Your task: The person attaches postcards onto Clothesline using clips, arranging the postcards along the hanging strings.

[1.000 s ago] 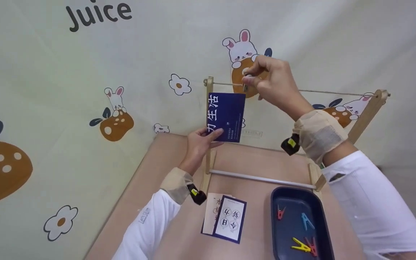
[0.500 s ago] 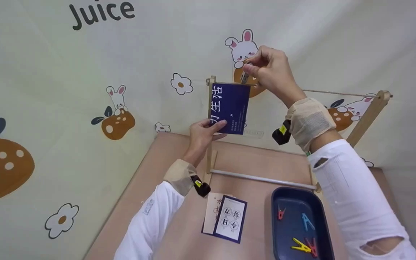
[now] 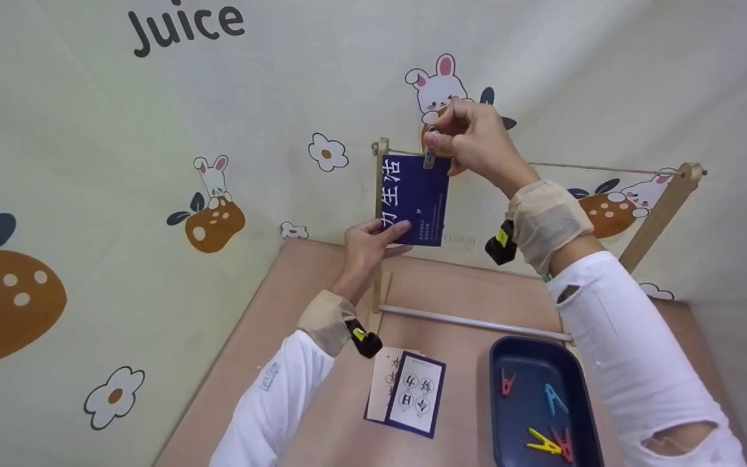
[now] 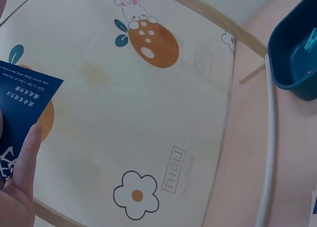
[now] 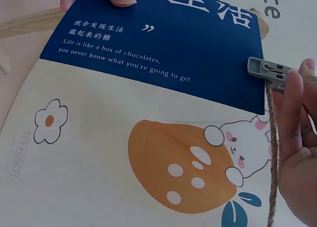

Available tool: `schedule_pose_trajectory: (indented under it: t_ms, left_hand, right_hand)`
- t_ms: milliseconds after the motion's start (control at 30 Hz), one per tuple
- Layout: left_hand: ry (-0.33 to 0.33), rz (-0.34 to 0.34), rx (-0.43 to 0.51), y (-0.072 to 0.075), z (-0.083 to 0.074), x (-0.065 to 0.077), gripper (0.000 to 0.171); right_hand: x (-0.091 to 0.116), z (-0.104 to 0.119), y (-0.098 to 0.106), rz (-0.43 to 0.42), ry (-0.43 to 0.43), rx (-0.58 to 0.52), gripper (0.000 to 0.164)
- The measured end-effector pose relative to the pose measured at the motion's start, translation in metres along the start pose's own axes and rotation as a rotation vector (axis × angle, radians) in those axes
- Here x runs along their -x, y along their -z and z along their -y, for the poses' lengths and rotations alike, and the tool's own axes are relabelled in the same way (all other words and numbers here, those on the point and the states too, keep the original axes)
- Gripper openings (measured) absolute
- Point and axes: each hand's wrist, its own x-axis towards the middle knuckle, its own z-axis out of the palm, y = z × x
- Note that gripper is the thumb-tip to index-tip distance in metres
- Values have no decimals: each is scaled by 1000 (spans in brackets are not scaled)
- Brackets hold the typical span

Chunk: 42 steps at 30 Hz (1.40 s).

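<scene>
My left hand pinches the lower left part of a dark blue card with white lettering, thumb in front. The card hangs upright by the left end of a twine line. A grey clothespin sits over the card's top edge at the line, pinched between the thumb and fingers of my right hand. In the right wrist view its jaws overlap the card's face, and the twine runs down past it. The left wrist view shows only a corner of the card and part of the left hand.
The twine spans a wooden frame with a pale crossbar low down. Two more cards lie overlapping on the table. A dark blue tray holds several coloured clothespins. A printed curtain hangs behind.
Both hands brought the card up to the twine. The right hand rose, then lowered the clothespin over the card's top edge. The tray and the cards on the table stayed put.
</scene>
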Motion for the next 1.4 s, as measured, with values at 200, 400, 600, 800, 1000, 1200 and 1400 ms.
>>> schedule_pose_trajectory:
  t_ms: [200,400,600,800,1000,1200,1400]
  left_hand:
    - [3,5,9,1,1,0,38]
    - [-5,32,18,2,1,3,38]
    - [-5,-5,54,6,4,4,38]
    - [-33,-49,87,10,6,4,28]
    - [-31,-56,118,11,6,6,29]
    - [-27,-71,81,9,2,10,37]
    - [11,-113,39,5,5,23,47]
  right_hand:
    - [2,1,4,75,-43,11,34]
    - [4,6,7,105,-95,31,48]
    - [9,8,5,110,-153,60,54]
    - [18,5,1,97,-149,17,62]
    - [30,3,-3,13,-99,-36,65]
    - [42,-3,1,-82,-43,11,59]
    - [62,-18,5,-127,59,-88,56]
